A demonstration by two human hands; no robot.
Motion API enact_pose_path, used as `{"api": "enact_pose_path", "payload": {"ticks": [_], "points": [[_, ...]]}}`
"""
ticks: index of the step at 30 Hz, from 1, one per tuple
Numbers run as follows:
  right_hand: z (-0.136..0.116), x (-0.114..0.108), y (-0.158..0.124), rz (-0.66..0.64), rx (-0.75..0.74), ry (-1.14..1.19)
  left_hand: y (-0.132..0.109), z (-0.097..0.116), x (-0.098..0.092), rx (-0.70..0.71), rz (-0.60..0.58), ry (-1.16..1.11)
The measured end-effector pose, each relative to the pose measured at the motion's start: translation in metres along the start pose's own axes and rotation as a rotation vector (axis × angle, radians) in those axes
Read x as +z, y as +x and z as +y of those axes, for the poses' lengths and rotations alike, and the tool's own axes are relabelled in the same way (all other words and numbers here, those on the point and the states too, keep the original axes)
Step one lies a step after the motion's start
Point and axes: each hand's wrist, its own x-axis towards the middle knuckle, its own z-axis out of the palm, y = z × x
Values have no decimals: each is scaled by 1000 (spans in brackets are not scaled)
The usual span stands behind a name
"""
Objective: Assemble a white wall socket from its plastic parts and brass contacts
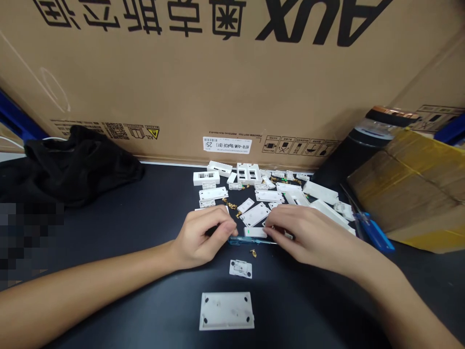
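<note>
My left hand [205, 237] is closed, thumb against curled fingers; whatever they hold, if anything, is hidden. Just beside its fingertips lies a screwdriver [247, 240] with a translucent blue handle, its thin shaft pointing right. My right hand [301, 232] reaches down at the front of the loose parts, fingers bent together, with the tips at the end of a white strip [255, 232] bearing a green mark. What is between those fingers I cannot make out. Nearer to me lie a small brass piece [253, 253], a small white fitting [240, 268] and a white rectangular plate [226, 310] with corner holes.
Several white plastic housings [249, 173] and brass bits [231, 205] spread behind my hands. A blue-handled tool [376, 232] lies right, beside a taped box [403, 194] and a dark bottle [354, 148]. Black cloth [83, 165] sits left; a large carton [232, 82] stands behind.
</note>
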Motion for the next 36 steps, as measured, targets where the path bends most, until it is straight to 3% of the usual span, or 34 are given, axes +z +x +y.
{"api": "enact_pose_path", "payload": {"ticks": [5, 16, 21, 25, 36], "points": [[-5, 5, -1, -124, 6, 83, 3, 1, 2, 5, 19, 30], [-13, 7, 4, -178, -6, 51, -5, -1, 5, -105, -20, -138], [-15, 8, 3, -181, -11, 31, 3, -3, 2, 91, -2, 50], [-16, 8, 3, -173, -12, 21, 6, -3, 1, 170, -5, 99], [-23, 5, 5, -182, -18, 20, 8, 3, 3, 174, -99, 85]]}}
